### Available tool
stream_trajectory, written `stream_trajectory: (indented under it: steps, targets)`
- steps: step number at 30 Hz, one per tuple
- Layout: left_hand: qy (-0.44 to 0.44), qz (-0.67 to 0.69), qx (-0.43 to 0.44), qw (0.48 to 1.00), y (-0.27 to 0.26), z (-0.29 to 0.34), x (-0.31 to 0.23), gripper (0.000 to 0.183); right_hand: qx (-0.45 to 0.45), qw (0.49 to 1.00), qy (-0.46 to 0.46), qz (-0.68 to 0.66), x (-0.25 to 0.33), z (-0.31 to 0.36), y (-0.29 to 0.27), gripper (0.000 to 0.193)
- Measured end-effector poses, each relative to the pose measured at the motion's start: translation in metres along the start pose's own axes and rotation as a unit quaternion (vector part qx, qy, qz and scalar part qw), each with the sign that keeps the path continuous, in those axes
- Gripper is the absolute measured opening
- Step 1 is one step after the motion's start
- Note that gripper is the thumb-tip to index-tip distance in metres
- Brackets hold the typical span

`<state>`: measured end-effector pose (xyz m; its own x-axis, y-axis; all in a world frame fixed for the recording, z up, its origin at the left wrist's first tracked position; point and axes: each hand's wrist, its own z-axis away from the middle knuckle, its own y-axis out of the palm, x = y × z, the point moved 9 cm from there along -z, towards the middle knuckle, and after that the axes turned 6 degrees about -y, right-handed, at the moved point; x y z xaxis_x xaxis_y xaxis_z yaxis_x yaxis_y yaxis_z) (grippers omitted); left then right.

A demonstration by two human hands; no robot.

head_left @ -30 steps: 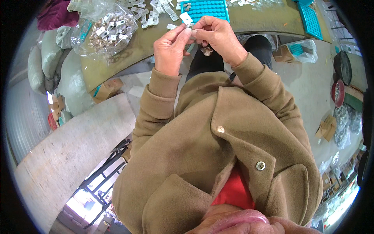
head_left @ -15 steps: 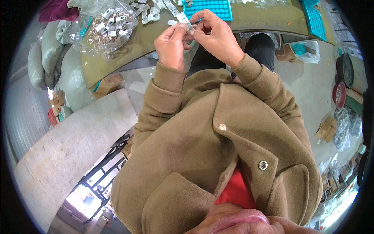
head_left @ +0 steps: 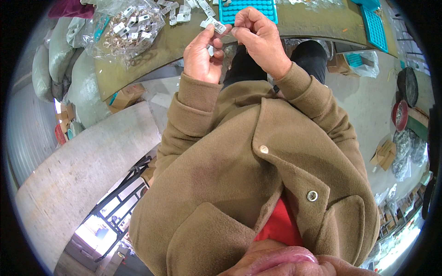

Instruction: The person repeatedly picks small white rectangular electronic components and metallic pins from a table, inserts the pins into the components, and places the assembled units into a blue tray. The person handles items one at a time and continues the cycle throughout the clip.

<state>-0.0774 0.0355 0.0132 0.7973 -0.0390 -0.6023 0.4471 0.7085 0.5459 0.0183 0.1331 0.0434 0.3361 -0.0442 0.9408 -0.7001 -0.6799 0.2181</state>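
Observation:
Between its thumb and fingers my left hand (head_left: 200, 59) grips a small white plastic housing (head_left: 215, 25), which tilts over the near edge of the table. A second white piece (head_left: 211, 50) shows against the curled fingers of that hand. Just to the right, my right hand (head_left: 262, 43) is closed in a pinch close to the housing's end. A thin sliver seems to show at its fingertips, too small to name. Beyond the hands lie several loose white housings (head_left: 184, 14) on the table, beside a turquoise tray (head_left: 258, 13) with rows of small pockets.
A clear plastic bag (head_left: 133, 34) full of white and copper-coloured parts sits on the table (head_left: 313, 25) at left. Another turquoise tray (head_left: 375, 30) lies at the right end. Pale sacks (head_left: 85, 96) stand at left, a cardboard box (head_left: 125, 97) below the table.
The right fingertips have drawn slightly away from the housing. The housing has turned flatter in my left hand, whose lower fingers have opened somewhat, showing a second white piece.

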Motion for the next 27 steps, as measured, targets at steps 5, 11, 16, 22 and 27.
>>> stream_trajectory:
  steps: [5, 11, 16, 22, 27]
  targets:
    - [-0.041, 0.075, -0.002, 0.996, -0.005, -0.003, 0.008, 0.023, -0.002, 1.0, -0.009, 0.009, -0.002, 0.003, 0.003, 0.01]
    - [-0.142, 0.222, 0.028, 0.964, -0.011, -0.007, 0.02, 0.027, 0.0, 0.996, 0.056, -0.075, -0.019, 0.005, 0.005, 0.008]
    - [-0.144, 0.161, 0.023, 0.976, -0.026, -0.016, 0.018, 0.027, 0.055, 0.983, 0.024, 0.174, -0.012, 0.003, 0.001, 0.013]
    - [-0.011, 0.004, 0.027, 1.0, -0.037, -0.022, -0.011, 0.025, 0.0, 0.941, -0.049, 0.335, 0.008, -0.029, -0.028, 0.014]
    - [-0.036, -0.121, 0.026, 0.992, -0.035, -0.031, 0.003, 0.019, 0.032, 0.892, -0.12, 0.434, 0.001, -0.067, -0.017, 0.015]
